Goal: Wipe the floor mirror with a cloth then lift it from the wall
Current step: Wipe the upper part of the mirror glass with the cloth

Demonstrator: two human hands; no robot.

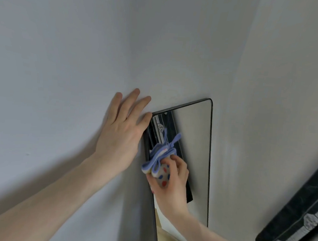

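Mirror [192,141] leans on wall [64,57], long axis near upright; right hand [171,179] grips bunched cloth [159,158] against glass, mid-left; left hand [121,129] flat, fingers spread, on wall touching the mirror's upper-left edge, nearer for lifting.

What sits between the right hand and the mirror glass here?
The bunched cloth, gripped by the right hand and pressed on the mirror, per the head view.

mirror [192,141] against wall [65,48], left hand [121,134] left of it, cloth [161,158] on its glass
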